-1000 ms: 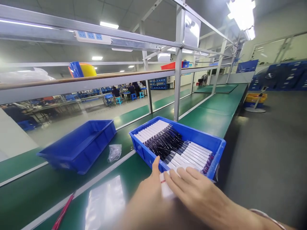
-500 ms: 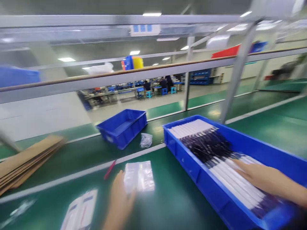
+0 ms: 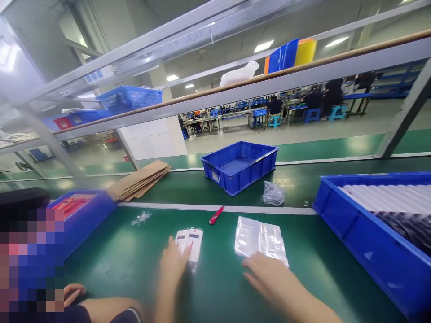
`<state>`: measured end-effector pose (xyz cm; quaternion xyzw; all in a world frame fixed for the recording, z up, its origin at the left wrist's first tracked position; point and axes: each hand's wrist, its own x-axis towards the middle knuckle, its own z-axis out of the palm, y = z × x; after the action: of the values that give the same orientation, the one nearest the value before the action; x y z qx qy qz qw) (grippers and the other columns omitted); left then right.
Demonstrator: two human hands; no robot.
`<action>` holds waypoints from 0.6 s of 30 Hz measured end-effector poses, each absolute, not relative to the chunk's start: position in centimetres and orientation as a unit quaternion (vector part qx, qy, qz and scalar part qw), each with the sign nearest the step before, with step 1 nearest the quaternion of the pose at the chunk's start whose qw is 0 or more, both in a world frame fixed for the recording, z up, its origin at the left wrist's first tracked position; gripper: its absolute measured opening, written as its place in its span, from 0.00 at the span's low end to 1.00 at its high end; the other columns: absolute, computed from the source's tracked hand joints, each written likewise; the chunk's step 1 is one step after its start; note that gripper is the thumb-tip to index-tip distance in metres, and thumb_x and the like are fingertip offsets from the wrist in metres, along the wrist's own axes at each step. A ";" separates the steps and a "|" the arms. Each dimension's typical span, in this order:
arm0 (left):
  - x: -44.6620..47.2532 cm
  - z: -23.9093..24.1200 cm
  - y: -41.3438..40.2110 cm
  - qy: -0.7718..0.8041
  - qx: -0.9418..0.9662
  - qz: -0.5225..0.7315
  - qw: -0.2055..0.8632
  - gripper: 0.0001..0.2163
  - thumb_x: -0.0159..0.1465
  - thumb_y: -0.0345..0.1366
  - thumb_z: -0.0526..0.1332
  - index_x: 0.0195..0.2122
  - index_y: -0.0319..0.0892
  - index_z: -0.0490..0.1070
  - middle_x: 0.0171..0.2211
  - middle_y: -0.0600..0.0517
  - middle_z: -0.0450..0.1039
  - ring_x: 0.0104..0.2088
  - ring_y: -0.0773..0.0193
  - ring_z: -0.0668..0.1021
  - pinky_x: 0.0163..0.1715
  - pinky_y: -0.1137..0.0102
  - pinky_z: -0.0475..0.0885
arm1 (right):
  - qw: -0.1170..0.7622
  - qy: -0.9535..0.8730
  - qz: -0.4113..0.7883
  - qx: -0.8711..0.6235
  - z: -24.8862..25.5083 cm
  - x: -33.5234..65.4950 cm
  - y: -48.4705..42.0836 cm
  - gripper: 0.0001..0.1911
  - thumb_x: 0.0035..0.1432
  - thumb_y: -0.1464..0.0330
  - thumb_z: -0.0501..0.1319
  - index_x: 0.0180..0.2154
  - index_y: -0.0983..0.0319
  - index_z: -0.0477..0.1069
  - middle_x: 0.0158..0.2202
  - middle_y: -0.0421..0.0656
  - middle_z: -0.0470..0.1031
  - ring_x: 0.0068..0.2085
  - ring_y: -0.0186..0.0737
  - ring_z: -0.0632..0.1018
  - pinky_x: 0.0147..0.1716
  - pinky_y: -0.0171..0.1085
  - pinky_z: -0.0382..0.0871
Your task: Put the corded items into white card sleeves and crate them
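Here, in the head view, we see a green desk (image 3: 215, 291) below a long shelf (image 3: 202, 101), people (image 3: 274, 106) on stools (image 3: 311, 115) beyond; our left hand (image 3: 174, 262) spreads finger and thumb over a white packet (image 3: 195, 244) on the desk; our right hand (image 3: 269, 276), fingers loosely parted, is at the clear bags' (image 3: 259, 237) near edge.

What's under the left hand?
A white packet with two dark rectangles near its far end, over the green work surface. The left hand covers its near-left part; what's printed there, and whether it's gripped, can't be seen.
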<state>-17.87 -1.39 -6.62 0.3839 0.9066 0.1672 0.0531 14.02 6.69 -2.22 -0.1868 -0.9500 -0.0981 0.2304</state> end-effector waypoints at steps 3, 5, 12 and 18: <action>-19.0 -6.2 -1.3 0.905 0.380 0.171 0.081 0.34 0.68 0.44 0.54 0.67 0.24 0.49 0.59 0.29 0.69 0.58 0.42 0.72 0.52 0.58 0.68 | 0.160 -0.976 -0.095 -0.115 -3.6 3.7 9.1 0.07 0.65 0.65 0.64 0.39 0.63 0.72 0.36 0.41 0.77 0.35 0.40 0.79 0.32 0.38 0.75; -19.5 -6.1 -1.3 0.906 0.373 0.179 0.094 0.33 0.67 0.43 0.54 0.68 0.26 0.49 0.59 0.31 0.69 0.58 0.43 0.72 0.51 0.59 0.68 | 0.119 -0.988 -0.093 -0.043 -3.9 -1.6 11.0 0.11 0.67 0.64 0.64 0.47 0.63 0.73 0.45 0.43 0.77 0.42 0.42 0.79 0.39 0.42 0.77; -20.7 -5.6 -2.0 0.924 0.310 0.203 0.097 0.33 0.68 0.43 0.52 0.67 0.25 0.47 0.59 0.29 0.68 0.59 0.38 0.70 0.53 0.55 0.66 | -0.020 -0.992 -0.077 0.097 -3.0 -10.3 13.5 0.16 0.66 0.65 0.64 0.54 0.60 0.71 0.59 0.47 0.70 0.56 0.50 0.74 0.54 0.55 0.72; -21.1 -5.3 -2.8 0.906 0.306 0.260 0.134 0.35 0.67 0.44 0.54 0.68 0.26 0.46 0.56 0.30 0.71 0.58 0.41 0.73 0.52 0.56 0.67 | -0.128 -0.991 0.032 0.009 -1.3 -7.0 13.4 0.12 0.67 0.62 0.64 0.48 0.62 0.74 0.49 0.45 0.77 0.47 0.45 0.79 0.49 0.50 0.75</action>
<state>-21.14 -2.79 -5.33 0.3062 0.9060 0.2598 0.1336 -7.03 13.38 -1.25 0.0088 -0.9912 0.0318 -0.1284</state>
